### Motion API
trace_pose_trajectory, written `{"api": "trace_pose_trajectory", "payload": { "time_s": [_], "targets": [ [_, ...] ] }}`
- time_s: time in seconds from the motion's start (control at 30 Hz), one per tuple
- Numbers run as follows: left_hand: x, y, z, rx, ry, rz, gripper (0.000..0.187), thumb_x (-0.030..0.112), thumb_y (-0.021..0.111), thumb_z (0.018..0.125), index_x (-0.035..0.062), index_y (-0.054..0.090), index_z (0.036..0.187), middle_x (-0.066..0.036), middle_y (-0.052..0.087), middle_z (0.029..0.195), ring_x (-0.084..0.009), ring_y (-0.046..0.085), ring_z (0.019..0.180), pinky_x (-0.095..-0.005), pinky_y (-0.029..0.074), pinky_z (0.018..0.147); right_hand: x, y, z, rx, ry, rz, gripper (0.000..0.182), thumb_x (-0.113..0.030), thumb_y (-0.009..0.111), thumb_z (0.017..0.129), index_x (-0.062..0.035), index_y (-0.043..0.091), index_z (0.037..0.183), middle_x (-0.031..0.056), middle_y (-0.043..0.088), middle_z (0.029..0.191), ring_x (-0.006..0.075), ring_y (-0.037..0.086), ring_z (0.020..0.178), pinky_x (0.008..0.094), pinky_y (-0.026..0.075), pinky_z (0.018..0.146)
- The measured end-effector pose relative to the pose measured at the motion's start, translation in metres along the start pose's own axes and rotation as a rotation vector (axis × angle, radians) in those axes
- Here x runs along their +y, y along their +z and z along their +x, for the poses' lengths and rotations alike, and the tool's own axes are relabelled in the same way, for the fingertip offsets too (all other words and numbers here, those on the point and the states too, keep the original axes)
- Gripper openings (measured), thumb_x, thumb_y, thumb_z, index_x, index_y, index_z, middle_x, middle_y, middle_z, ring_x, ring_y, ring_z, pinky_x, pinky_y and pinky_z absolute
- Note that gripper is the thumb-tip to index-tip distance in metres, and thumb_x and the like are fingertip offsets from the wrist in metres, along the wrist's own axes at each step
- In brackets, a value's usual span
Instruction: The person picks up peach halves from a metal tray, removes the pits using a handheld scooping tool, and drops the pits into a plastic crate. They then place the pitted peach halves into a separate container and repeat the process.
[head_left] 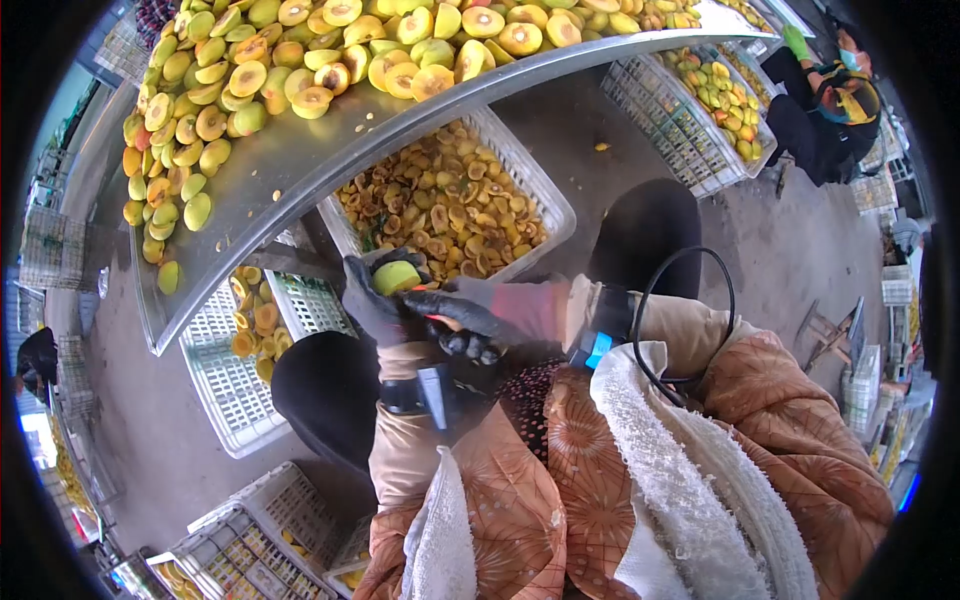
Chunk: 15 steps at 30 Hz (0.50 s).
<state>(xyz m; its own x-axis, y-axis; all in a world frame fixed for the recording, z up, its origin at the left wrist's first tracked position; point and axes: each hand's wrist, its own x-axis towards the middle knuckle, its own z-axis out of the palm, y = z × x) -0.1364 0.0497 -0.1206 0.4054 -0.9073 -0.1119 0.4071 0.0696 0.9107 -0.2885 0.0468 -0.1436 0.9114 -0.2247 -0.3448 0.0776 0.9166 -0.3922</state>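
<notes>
even daylight, soft shadows. mild glare on the metal table. strong fisheye bending, black vignette at edges; centre sharp, far corners soft.

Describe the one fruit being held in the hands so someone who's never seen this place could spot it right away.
Start at the long metal table heaped with halved yellow fruit, then drop to the white crate of pits and scraps below its edge. Just in front of that crate, the left hand in a dark glove cups a green-yellow fruit. Unlike all the others, it lies in no pile or crate.
</notes>
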Motion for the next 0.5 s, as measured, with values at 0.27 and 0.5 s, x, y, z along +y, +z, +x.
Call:
{"api": "trace_pose_trajectory", "payload": {
  "time_s": [0.27, 0.5],
  "targets": [
    [-0.003, -0.014, -0.001, -0.052, 0.178, 0.325, 0.052, 0.034, 0.032, 0.097, -0.0037, 0.061, 0.076, -0.011, 0.063, 0.069, -0.0186, 0.061, 0.061, -0.0263, 0.048, 0.062, 0.014, 0.01, 0.019, 0.0, -0.461, -0.075, 0.034, -0.042, 0.054, 0.087, -0.0091, 0.053, 0.081, -0.0023, 0.044, 0.054, 0.005, 0.035, 0.035, 0.0193, 0.024, 0.028],
    [0.003, -0.004, -0.003, -0.045, 0.065, 0.012, 0.052, 0.041, 0.033, 0.095, -0.0015, 0.058, 0.079, -0.013, 0.06, 0.07, -0.0226, 0.057, 0.057, -0.0319, 0.048, 0.055, -0.018, 0.049, 0.004, 0.468, -0.064, -1.011, 0.036, -0.034, 0.048, 0.091, -0.0013, 0.056, 0.105, 0.0081, 0.059, 0.073, 0.0121, 0.055, 0.067, 0.0261, 0.046, 0.06]
  ]
}}
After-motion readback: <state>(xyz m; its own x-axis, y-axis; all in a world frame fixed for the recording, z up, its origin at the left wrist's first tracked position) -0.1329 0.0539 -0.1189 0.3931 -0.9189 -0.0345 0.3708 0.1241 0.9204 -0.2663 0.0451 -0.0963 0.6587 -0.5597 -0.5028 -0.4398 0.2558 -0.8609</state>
